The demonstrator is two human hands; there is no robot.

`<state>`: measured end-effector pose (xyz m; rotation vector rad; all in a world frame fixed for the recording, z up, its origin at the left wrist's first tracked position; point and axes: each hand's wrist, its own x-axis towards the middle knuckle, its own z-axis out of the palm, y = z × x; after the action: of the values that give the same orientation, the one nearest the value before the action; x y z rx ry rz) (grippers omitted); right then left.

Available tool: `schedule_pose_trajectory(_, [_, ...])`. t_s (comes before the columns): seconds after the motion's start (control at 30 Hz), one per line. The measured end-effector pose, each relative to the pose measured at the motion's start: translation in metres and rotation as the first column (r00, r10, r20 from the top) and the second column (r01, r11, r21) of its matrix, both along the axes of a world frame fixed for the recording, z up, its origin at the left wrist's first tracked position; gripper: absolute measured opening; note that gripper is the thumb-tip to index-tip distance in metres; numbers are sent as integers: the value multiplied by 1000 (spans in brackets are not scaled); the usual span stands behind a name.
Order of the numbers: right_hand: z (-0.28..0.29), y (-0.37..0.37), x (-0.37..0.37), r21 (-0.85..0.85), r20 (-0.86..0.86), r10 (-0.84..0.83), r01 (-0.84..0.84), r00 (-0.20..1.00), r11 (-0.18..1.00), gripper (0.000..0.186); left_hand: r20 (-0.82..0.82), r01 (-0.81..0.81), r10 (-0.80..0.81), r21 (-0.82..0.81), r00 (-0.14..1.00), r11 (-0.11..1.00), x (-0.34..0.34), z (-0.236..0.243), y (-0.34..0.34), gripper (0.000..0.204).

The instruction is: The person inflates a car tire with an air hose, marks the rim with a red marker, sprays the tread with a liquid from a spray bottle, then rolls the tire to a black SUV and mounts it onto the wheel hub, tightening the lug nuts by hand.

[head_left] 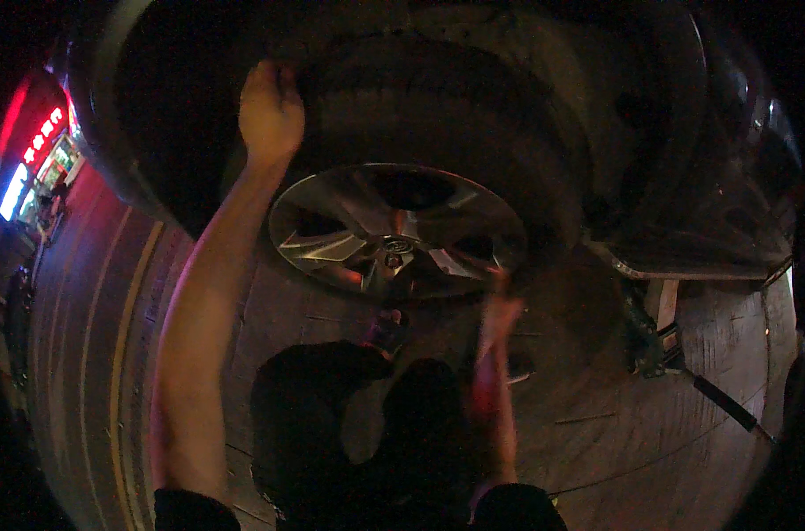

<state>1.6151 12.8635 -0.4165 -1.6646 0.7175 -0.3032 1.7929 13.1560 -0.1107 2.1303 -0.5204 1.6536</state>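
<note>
A car wheel with a dark tyre [420, 111] and a silver spoked rim [342, 249] stands in front of me, inside the wheel arch. My left hand [272, 113] is up at the tyre's upper left side, its fingers bent against the dark rubber and partly lost in shadow. Lower down, my right hand [502, 310] is beside the rim's lower right edge. Motion and dim light smear its fingers, and I cannot tell whether it touches the wheel.
A jack [659, 341] with a long dark handle [724, 403] stands under the car's sill [686, 273] at the right. My dark-clothed knees are below the wheel, over the paved ground [588, 434]. A road with yellow lines [130, 310] and a lit shopfront [44, 164] lie left.
</note>
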Motion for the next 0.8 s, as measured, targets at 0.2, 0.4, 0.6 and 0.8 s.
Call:
schedule_pose_trajectory(0.2, [-19, -164, 11, -478, 416, -77, 290, 906, 829, 27, -115, -13, 4, -81, 993, 997, 6, 12, -36, 31])
schedule_pose_trajectory(0.4, [-28, -154, 22, -285, 400, -191, 320, 896, 904, 29, -254, -8, -39, -179, 966, 984, 21, 9, -17, 41])
schedule_pose_trajectory(0.6, [-36, -135, 33, 192, 529, -406, 361, 745, 912, 42, -99, 61, -75, -134, 992, 989, 21, 8, -19, 29])
schedule_pose_trajectory(0.8, [-58, -115, 36, 114, 458, -365, 353, 811, 929, 48, -129, 71, -102, -224, 986, 972, 23, 3, -34, 23])
